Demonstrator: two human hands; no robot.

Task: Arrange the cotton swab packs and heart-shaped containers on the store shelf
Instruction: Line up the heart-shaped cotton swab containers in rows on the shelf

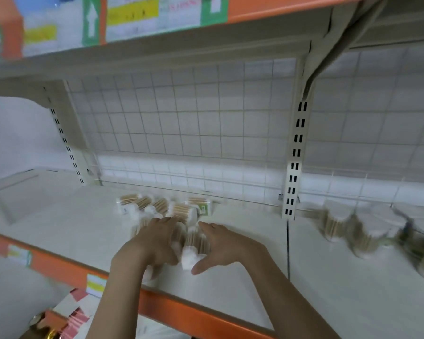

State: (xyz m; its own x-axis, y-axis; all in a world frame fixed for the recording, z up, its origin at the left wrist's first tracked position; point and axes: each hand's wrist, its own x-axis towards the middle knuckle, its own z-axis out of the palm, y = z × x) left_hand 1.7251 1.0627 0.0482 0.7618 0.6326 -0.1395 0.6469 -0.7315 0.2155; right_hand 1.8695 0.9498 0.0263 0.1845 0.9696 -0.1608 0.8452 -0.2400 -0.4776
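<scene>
Several cotton swab packs [162, 206] with wooden sticks lie in a loose pile on the white shelf [59, 216]. My left hand [154, 241] and my right hand [220, 243] flank the near packs [194, 243], palms facing inward and fingers fairly straight, pressing against their sides. The frame is blurred. Heart-shaped containers [367, 228] full of swabs stand in a group on the shelf's right section, apart from both hands.
An orange price rail [66, 267] runs along the shelf's front edge. A wire grid [181, 123] backs the shelf and a slotted upright [293, 172] divides the two sections. An upper shelf [132, 57] overhangs. Boxes [66, 316] sit below left.
</scene>
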